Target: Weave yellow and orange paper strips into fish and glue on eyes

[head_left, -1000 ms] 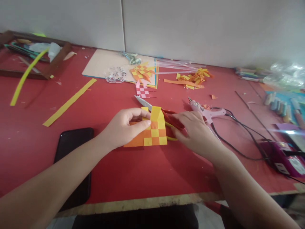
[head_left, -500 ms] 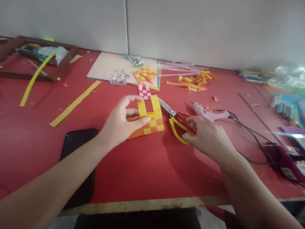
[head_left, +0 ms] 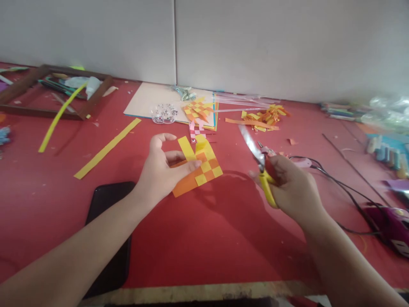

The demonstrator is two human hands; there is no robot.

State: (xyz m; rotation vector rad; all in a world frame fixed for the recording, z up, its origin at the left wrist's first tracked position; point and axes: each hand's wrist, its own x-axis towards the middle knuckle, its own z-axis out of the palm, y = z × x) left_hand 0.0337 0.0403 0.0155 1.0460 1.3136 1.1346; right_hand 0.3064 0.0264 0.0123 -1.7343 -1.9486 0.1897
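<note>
Btwn L fingers [head_left: 188, 168], ylw/org woven ppr [head_left: 208, 168]

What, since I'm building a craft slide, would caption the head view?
Left hand holds woven yellow-orange paper; right hand grips scissors over a red table.

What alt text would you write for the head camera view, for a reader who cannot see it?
A left hand pinches a yellow-and-orange woven paper piece at a red table, while the right hand holds scissors apart from it. A black phone lies partly hidden by the left forearm; farther back are paper scraps.
</note>
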